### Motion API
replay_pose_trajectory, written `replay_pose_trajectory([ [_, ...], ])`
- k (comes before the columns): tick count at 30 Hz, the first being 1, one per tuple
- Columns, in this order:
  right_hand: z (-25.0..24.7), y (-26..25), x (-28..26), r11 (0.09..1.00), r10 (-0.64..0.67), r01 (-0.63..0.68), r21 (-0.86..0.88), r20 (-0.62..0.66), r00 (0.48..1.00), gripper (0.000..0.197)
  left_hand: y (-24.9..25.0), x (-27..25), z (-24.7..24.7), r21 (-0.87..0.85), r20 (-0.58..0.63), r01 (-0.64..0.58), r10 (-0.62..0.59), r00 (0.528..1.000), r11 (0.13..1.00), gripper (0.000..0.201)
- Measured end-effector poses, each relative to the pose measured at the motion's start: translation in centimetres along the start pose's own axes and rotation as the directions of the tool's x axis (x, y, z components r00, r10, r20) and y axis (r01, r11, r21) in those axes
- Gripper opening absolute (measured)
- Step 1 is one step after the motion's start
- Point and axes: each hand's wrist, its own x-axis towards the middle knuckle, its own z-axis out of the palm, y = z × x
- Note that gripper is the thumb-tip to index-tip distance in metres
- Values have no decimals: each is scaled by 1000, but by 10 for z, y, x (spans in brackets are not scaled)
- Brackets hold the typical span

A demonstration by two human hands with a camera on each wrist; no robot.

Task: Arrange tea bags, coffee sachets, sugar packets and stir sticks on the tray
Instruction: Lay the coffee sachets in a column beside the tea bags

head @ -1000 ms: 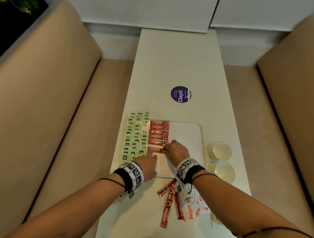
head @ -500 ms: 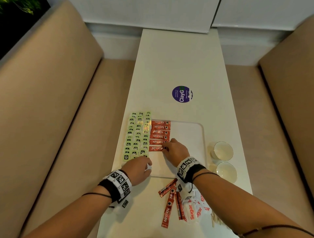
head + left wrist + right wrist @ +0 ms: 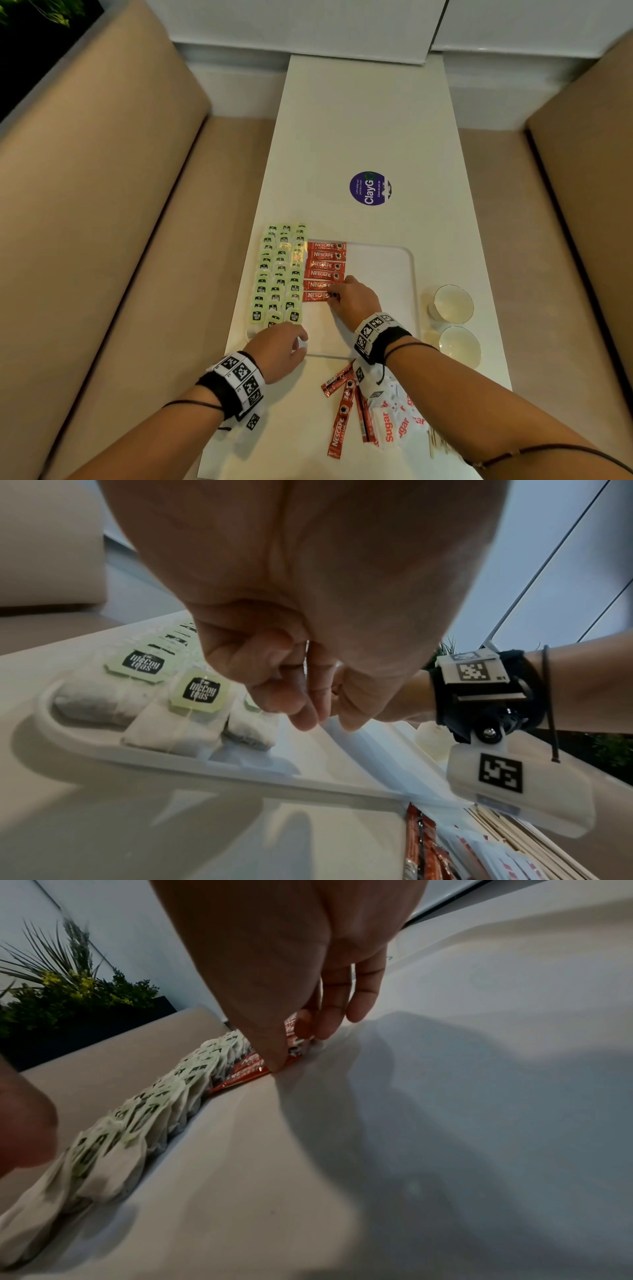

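- Three columns of tea bags (image 3: 279,274) fill the tray's left side, left of frame centre in the head view; that part looks done.
- Six coffee sachets (image 3: 325,270) lie stacked as a column just right of the tea bags, on the white tray (image 3: 383,274). The tray's right half is bare, so I judge the job roughly half finished.
- The left hand (image 3: 281,349) sits at the tray's near-left corner, below the tea bags, fingers curled. The left wrist view shows its fingertips (image 3: 304,718) bunched together, with perhaps something thin between them; I cannot tell whether it holds anything.
- The right hand (image 3: 354,299) rests on the tray at frame centre, its fingertips (image 3: 325,1026) pressing down the right end of the lowest sachet, fingers fairly straight, not wrapped round it.
- Still on the table (image 3: 359,120), in the lower centre of the head view: loose coffee sachets (image 3: 342,411), sugar packets (image 3: 394,423) and stir sticks (image 3: 433,442).
- Two small bowls (image 3: 452,303) stand right of the tray.
- Only the left wrist view shows the "McCoy teas" tags and the tray's raised rim (image 3: 205,764); only the right wrist view shows the right hand's fingertip contact with the sachet, and a plant (image 3: 68,988) at upper left.
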Motion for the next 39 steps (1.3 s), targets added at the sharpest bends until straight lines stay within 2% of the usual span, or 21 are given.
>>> replay_pose_trajectory([
  [13,-4,-2,-3,999,16,-15,37,-28,999,22,3,-2,4,1,0,-27,27,1000,1000,27],
  [18,-13,1,-21,998,-4,5,55,-19,1000,23,8,-5,13,58,33,-61,59,998,996,29],
  [21,-11,10,-40,999,32,-34,32,34,999,30,15,-7,21,108,72,-94,87,994,990,31],
  [25,-12,21,-71,1000,0,5,-24,203,979,44,27,-8,34,176,109,-112,94,990,978,32],
  [32,-12,17,-120,979,49,38,-198,415,909,40,46,-3,64,267,84,-108,88,993,958,35],
  [36,-7,15,-138,965,56,64,-253,442,895,45,54,2,75,265,59,-91,78,995,960,32],
  [39,-1,15,-143,965,62,60,-254,448,892,42,58,4,79,286,47,-55,43,998,957,23],
])
